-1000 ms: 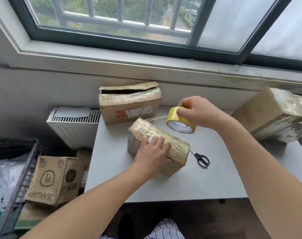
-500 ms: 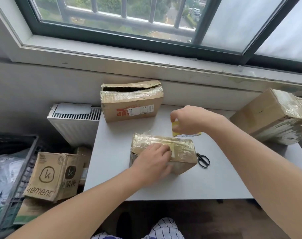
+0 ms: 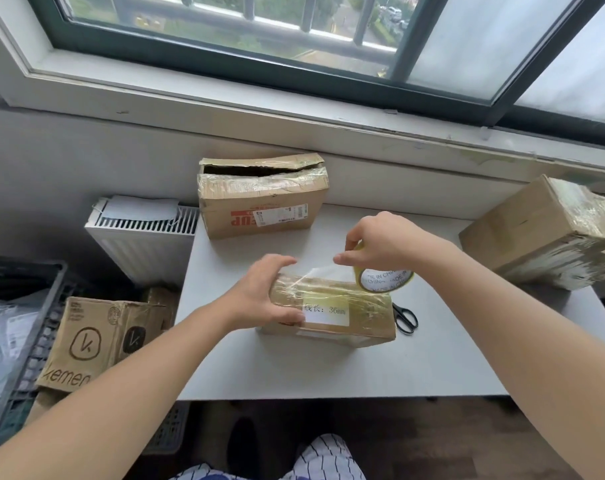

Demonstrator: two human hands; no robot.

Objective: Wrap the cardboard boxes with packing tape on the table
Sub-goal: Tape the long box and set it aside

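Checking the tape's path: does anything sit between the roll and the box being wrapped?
Nothing visible. The right hand holds the roll just behind the box, a clear strip joining them. The scissors lie beside the box's right end, outside that gap.

Bare-armed left hand (image 3: 259, 296) and right hand (image 3: 380, 244); white, dark-pinstriped garment (image 3: 323, 457) at lap.

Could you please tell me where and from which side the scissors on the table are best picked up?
Take the scissors by their black handle loops, coming from above on the right. They lie flat, loops away from the taped box and blades pointing at it, probably leaving little room for fingers there.
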